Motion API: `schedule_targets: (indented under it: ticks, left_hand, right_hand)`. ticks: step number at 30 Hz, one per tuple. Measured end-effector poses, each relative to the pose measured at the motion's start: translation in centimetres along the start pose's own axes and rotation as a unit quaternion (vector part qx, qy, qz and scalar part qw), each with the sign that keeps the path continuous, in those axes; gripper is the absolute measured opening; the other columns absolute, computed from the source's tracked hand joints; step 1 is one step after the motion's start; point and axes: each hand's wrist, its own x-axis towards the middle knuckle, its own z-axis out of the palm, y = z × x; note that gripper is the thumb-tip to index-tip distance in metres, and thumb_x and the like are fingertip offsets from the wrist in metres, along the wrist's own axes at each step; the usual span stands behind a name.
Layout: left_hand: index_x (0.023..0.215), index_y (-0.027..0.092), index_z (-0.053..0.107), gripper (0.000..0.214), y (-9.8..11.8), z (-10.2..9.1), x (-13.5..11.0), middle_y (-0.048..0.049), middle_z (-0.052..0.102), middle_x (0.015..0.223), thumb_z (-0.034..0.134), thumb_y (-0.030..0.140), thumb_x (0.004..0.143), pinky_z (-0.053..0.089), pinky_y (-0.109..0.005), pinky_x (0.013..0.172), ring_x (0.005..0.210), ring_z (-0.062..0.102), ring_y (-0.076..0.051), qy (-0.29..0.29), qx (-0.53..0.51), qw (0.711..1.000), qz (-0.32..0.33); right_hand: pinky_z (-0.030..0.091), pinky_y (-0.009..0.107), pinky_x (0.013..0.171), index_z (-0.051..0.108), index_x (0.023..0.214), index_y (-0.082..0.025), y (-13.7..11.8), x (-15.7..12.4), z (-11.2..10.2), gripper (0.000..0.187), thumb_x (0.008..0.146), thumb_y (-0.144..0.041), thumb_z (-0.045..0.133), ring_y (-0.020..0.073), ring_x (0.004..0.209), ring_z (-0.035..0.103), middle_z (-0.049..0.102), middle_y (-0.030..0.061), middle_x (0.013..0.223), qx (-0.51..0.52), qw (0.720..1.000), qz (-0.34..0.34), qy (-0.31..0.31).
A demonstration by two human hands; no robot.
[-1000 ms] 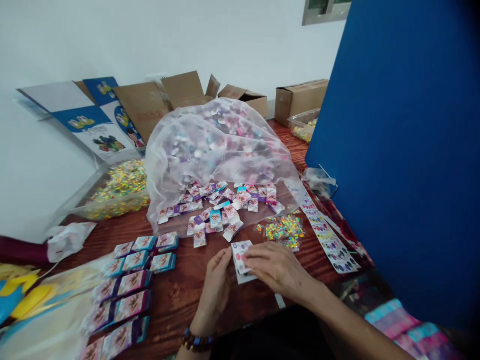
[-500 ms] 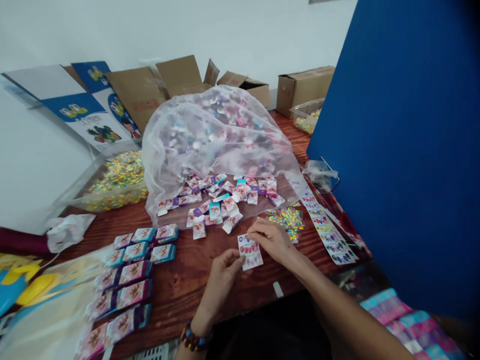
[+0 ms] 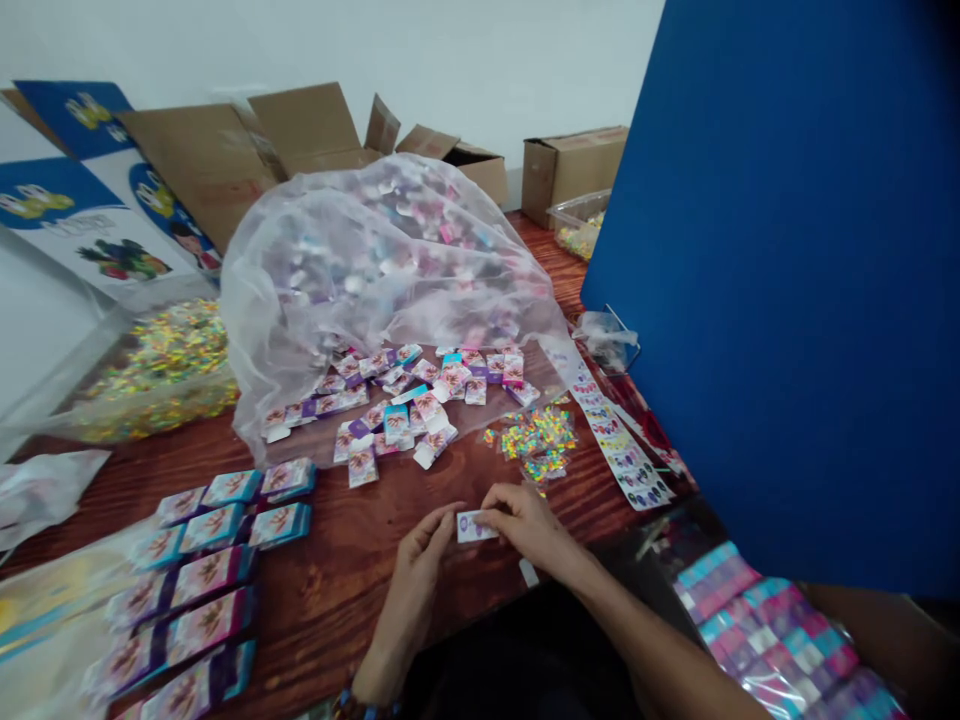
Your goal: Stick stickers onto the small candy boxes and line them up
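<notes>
My left hand (image 3: 415, 566) and my right hand (image 3: 529, 522) pinch a small white sticker card (image 3: 475, 526) between them, just above the near edge of the wooden table (image 3: 352, 570). The card looks folded to a narrow strip. Beyond the hands lies a small pile of bright confetti-like pieces (image 3: 534, 440). A spill of small printed packets (image 3: 409, 400) pours from a big clear plastic bag (image 3: 375, 260).
Rows of flat printed packets (image 3: 202, 560) lie at the left front. A sticker strip (image 3: 615, 440) runs beside a tall blue board (image 3: 787, 280). A clear tub of coloured bits (image 3: 150, 370) and cardboard boxes (image 3: 570, 170) stand at the back. Pink and blue packs (image 3: 772, 630) sit at the lower right.
The card was held open and flat between my hands; now it appears folded smaller and both hands pinch it closer together. The camera has swung to the right.
</notes>
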Motion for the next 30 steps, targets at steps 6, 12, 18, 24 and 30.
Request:
schedule_targets:
  ticks: [6, 12, 18, 24, 30]
  left_hand:
    - [0.075, 0.014, 0.064, 0.035, -1.9, 0.5, 0.7, -0.0026, 0.071, 0.075, 0.079, 0.04, 0.059, 0.055, -0.028, 0.058, 0.061, 0.067, -0.019, 0.031, 0.03, 0.998, -0.037]
    - [0.077, 0.015, 0.062, 0.033, -1.9, 0.3, 1.2, -0.0007, 0.07, 0.071, 0.076, 0.04, 0.063, 0.054, -0.026, 0.055, 0.06, 0.068, -0.019, 0.06, 0.046, 0.997, -0.014]
    - [0.084, 0.015, 0.059, 0.033, -2.8, 0.4, 1.5, -0.0012, 0.069, 0.079, 0.072, 0.041, 0.067, 0.055, -0.026, 0.054, 0.063, 0.069, -0.02, 0.064, 0.061, 0.996, -0.009]
    - [0.083, 0.015, 0.059, 0.034, -2.6, 1.4, 1.3, -0.0019, 0.069, 0.078, 0.072, 0.041, 0.067, 0.057, -0.028, 0.058, 0.064, 0.069, -0.02, 0.042, 0.036, 0.998, -0.033]
    - [0.085, 0.013, 0.059, 0.035, -1.9, 1.5, 0.9, -0.0025, 0.069, 0.078, 0.074, 0.039, 0.067, 0.056, -0.026, 0.061, 0.066, 0.069, -0.017, 0.04, -0.001, 0.999, -0.015]
  right_hand:
    - [0.037, 0.024, 0.063, 0.061, 0.077, -0.021, 1.1, -1.2, -2.2, 0.015, 0.087, -0.031, 0.056, 0.0137, 0.071, 0.057, 0.062, -0.002, 0.074, -0.089, 0.996, -0.026, 0.001]
    - [0.038, 0.028, 0.066, 0.059, 0.093, -0.024, 3.9, -2.5, -6.2, 0.009, 0.088, -0.029, 0.054, 0.019, 0.083, 0.06, 0.062, 0.0021, 0.096, -0.295, 0.954, 0.004, 0.06]
    - [0.04, 0.025, 0.065, 0.058, 0.095, -0.023, 4.7, -3.8, -5.4, 0.016, 0.094, -0.023, 0.042, 0.0149, 0.08, 0.059, 0.059, 0.0032, 0.094, -0.3, 0.949, -0.083, 0.047]
    - [0.039, 0.023, 0.065, 0.058, 0.098, -0.022, 2.1, -3.3, -3.3, 0.016, 0.094, -0.021, 0.043, 0.0128, 0.078, 0.057, 0.058, 0.0023, 0.092, -0.296, 0.939, -0.177, 0.001]
    - [0.033, 0.024, 0.055, 0.06, 0.094, -0.021, 0.8, -2.1, -1.4, 0.019, 0.092, -0.016, 0.042, 0.0136, 0.074, 0.056, 0.056, 0.0017, 0.084, -0.335, 0.919, -0.203, -0.049]
